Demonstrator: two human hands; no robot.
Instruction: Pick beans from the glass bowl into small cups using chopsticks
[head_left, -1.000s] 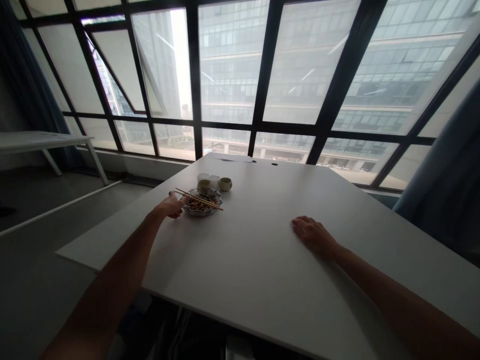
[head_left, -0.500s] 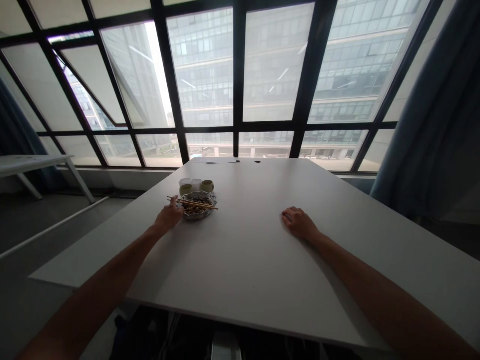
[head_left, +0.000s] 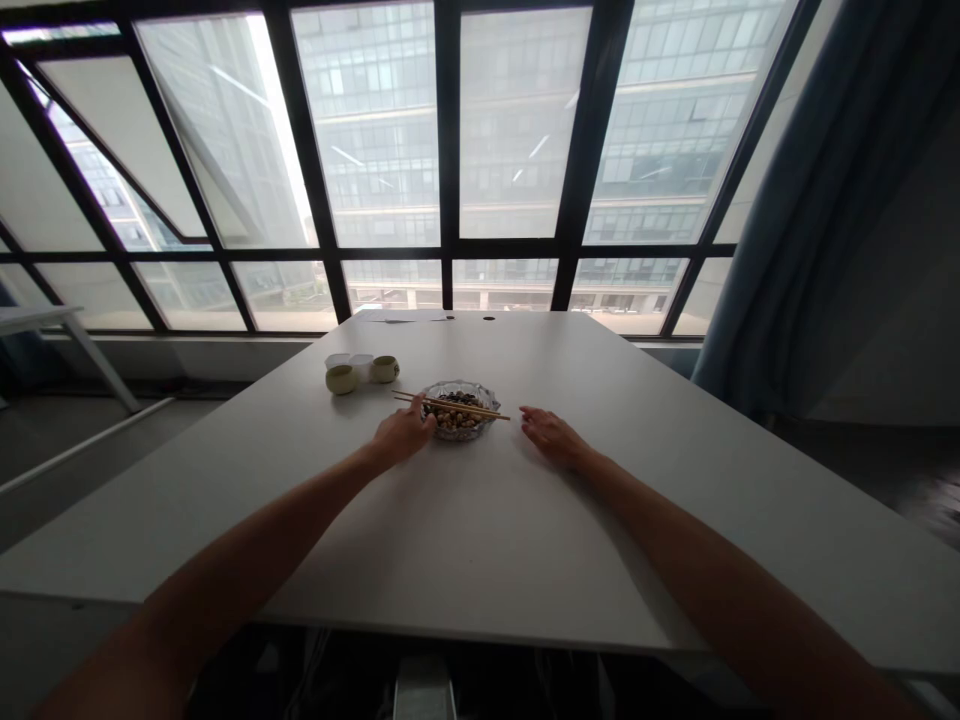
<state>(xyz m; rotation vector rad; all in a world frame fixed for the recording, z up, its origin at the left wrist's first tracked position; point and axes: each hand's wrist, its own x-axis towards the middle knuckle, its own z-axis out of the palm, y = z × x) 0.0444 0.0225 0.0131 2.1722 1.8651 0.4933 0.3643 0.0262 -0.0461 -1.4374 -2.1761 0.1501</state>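
Note:
A clear glass bowl [head_left: 459,435] with a scalloped rim stands on the white table, holding small brown and dark pieces [head_left: 450,418] whose kind is too small to tell. A pair of chopsticks [head_left: 480,409] lies across the top of the bowl. My left hand [head_left: 403,434] is closed on the bowl's left rim, with its fingers near the chopsticks. To the right of the bowl, apart from it, my right hand [head_left: 553,437] rests low over the table with its fingers stretched out and nothing in them.
Two small yellow-green cups [head_left: 342,380] and white containers [head_left: 361,365] stand left of the bowl, farther back. The white table [head_left: 465,540] runs toward large windows. A blue curtain [head_left: 765,270] hangs at the right. Another white table [head_left: 45,318] shows at the far left.
The glass bowl with the chopsticks on it has slid right, away from the cups, with my left hand on it. My right hand has moved left, toward the bowl. The view has shifted slightly.

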